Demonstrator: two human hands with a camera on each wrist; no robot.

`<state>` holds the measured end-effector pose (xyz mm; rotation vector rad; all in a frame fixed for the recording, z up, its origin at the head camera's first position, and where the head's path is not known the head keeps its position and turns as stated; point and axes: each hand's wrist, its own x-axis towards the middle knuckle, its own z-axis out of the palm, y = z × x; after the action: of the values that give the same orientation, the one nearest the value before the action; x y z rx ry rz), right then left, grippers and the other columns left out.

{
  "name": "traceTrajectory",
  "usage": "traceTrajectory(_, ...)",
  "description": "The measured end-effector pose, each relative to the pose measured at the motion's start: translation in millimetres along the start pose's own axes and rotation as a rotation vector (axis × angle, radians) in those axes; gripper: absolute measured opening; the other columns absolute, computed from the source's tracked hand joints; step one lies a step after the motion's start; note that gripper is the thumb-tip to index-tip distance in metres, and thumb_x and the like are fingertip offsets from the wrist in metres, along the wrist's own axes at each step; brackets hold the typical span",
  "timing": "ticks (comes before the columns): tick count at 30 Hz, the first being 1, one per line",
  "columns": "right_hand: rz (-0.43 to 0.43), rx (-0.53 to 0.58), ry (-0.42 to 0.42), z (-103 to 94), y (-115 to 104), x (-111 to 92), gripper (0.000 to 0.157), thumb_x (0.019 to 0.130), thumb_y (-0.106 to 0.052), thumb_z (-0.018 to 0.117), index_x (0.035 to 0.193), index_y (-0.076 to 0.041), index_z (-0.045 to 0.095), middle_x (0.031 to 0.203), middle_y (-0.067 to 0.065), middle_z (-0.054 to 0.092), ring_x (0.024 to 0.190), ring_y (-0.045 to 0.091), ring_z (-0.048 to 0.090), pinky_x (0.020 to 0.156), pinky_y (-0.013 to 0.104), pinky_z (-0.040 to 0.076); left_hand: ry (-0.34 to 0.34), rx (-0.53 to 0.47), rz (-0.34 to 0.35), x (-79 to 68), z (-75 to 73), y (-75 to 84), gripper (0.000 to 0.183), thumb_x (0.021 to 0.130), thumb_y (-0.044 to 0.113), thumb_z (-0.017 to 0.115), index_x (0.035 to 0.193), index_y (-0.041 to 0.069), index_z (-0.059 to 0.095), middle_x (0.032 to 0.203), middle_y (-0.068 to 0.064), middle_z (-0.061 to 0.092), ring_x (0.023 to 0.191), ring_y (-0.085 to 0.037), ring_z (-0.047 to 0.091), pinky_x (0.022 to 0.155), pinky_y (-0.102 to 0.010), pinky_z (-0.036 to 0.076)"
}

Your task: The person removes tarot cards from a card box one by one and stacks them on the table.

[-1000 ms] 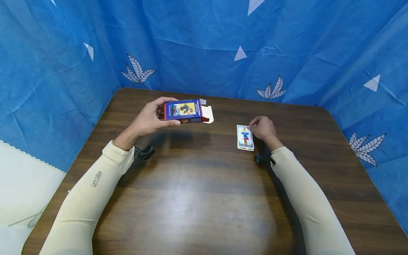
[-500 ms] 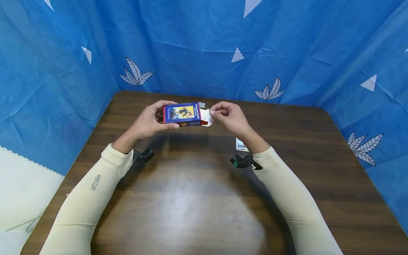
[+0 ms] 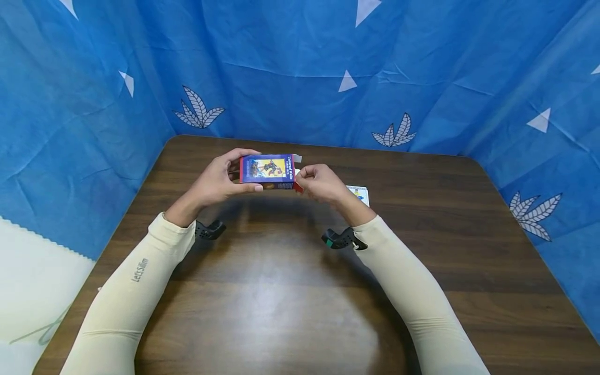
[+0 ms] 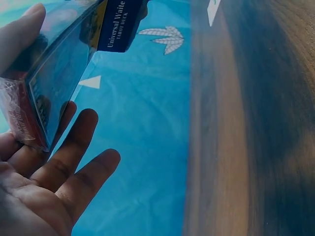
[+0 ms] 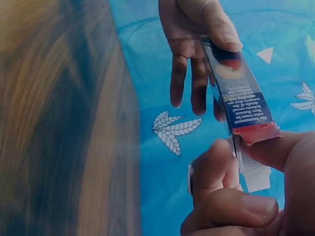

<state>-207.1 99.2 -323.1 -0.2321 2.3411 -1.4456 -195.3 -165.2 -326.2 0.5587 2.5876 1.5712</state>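
My left hand (image 3: 212,179) holds a purple and red tarot card box (image 3: 268,169) above the table, thumb along the near side. The box lies sideways, its open end facing right. At that end my right hand (image 3: 322,182) pinches the lid flap with thumb and curled fingers. Lettering shows on the lid (image 4: 118,24) in the left wrist view. The right wrist view shows a red side flap (image 5: 256,132) and a white flap (image 5: 257,178) beside the right fingers. A small stack of tarot cards (image 3: 360,192) lies on the table, partly hidden behind the right wrist.
The brown wooden table (image 3: 262,291) reaches back to a blue cloth curtain (image 3: 290,73) with white triangles and leaf prints. A black wrist camera (image 3: 210,229) sits under the left wrist and another (image 3: 344,238) under the right.
My right hand has left the card stack, moved left to the box's open end and closed in on its lid flap. The left hand has kept the box almost still.
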Motion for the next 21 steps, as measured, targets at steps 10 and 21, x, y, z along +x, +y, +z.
traceTrajectory(10,-0.085,0.048,0.174,-13.7,9.4,-7.7,0.025,0.097,-0.027,0.061,0.098,-0.003,0.065,0.073,0.006,0.067,0.046,0.009,0.033,0.044,0.025,0.026,0.009,0.009,0.006,3.0,-0.8,-1.1,0.075,0.077,0.029,0.085,0.141,0.017,0.047,0.134,-0.011,0.055,0.111,-0.029,0.059,0.098,-0.05,0.05)
traceTrajectory(21,-0.104,0.077,0.244,-7.2,8.9,-21.1,0.032,0.096,-0.025,0.064,0.118,-0.002,0.058,0.085,0.012,0.072,0.056,0.009,0.046,0.049,0.024,0.029,0.007,0.002,-0.009,1.5,-4.2,-1.2,0.076,0.075,0.032,0.087,0.14,0.019,0.048,0.133,-0.009,0.054,0.112,-0.028,0.058,0.098,-0.05,0.05)
